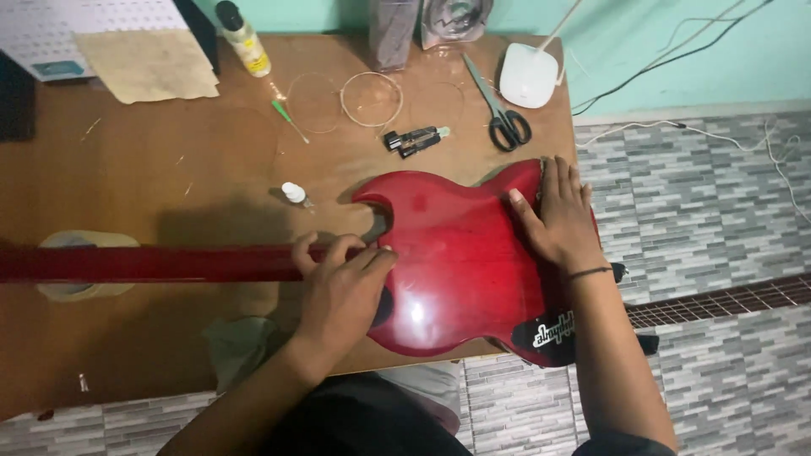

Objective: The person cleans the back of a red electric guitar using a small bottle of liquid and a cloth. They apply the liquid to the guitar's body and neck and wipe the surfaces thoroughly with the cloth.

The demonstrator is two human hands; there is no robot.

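Observation:
A red electric guitar (pixel 460 253) lies face down on a brown wooden table (pixel 169 169), its neck (pixel 144 263) running left. My left hand (pixel 342 283) grips the guitar where the neck joins the body, fingers curled over the neck. My right hand (pixel 557 215) lies flat on the far right end of the body, fingers spread over its edge. A black strap (pixel 549 333) hangs off the guitar's lower right.
Black scissors (pixel 503 118), a small black tool (pixel 414 141), coiled guitar strings (pixel 372 99), a green screwdriver (pixel 289 118), a small white bottle (pixel 293 194), a yellow-labelled bottle (pixel 245 38), paper (pixel 148 63) and a white round device (pixel 528 74) lie on the table. A tape roll (pixel 80 287) sits under the neck. Another guitar neck (pixel 726 300) lies on the tiled floor.

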